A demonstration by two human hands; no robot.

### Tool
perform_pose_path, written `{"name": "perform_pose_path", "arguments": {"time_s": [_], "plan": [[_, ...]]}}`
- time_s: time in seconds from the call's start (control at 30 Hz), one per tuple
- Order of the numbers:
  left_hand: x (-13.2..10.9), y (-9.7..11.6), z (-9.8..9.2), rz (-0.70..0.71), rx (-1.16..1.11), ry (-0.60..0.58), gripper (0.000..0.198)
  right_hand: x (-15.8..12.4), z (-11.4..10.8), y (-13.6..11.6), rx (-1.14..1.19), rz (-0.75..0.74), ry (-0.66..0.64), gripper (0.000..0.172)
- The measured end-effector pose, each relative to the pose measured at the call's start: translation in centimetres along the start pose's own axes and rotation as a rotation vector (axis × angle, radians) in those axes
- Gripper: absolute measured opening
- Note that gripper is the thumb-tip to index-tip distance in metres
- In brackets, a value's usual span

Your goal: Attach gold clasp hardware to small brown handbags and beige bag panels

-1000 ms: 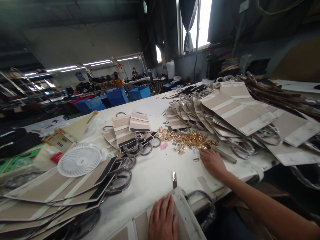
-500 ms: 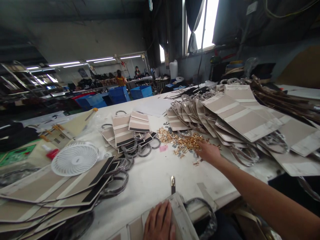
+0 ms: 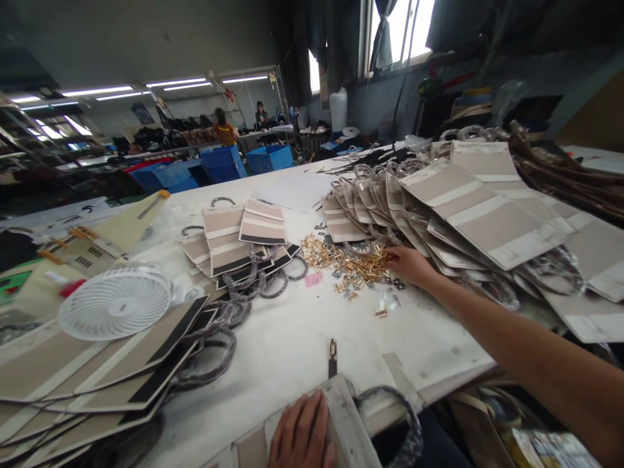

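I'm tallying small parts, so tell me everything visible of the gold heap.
The gold heap is a loose, low scatter of many shiny, metal-looking pieces, too small to count, with grey bits mixed in. It lies on the white table, stretching sideways, with a few strays nearer the camera. The right-hand grip is at its right end, seemingly touching it; whether it holds a piece cannot be told.

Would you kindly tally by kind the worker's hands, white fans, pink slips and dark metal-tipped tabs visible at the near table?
Left hand and right hand: 2
White fan: 1
Pink slip: 1
Dark metal-tipped tab: 1
Total: 5
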State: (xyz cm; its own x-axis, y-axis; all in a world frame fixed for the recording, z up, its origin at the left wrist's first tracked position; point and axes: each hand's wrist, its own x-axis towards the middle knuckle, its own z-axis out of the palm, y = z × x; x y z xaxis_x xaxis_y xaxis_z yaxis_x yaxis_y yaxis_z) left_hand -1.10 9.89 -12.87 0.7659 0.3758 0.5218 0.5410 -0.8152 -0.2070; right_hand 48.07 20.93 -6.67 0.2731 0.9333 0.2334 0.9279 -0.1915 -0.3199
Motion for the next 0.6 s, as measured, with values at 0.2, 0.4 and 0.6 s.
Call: {"name": "perform_pose_path", "arguments": {"time_s": [0.2,0.4,0.6], "plan": [[0.2,0.4,-0.3,-0.035,-0.017,-0.008,0.052,-6.7,0.5,-2.0,-0.006,-0.104,-0.002,0.039],[0.5,0.5,-0.5,-0.018,0.029,-0.013,0.046,-9.9,3.6,-3.5,-0.077,-0.063,-0.063,0.049],[0.4,0.5,-0.5,-0.003,0.067,-0.003,0.045,-12.1,2.4,-4.3,-0.073,-0.123,-0.09,0.042]]}}
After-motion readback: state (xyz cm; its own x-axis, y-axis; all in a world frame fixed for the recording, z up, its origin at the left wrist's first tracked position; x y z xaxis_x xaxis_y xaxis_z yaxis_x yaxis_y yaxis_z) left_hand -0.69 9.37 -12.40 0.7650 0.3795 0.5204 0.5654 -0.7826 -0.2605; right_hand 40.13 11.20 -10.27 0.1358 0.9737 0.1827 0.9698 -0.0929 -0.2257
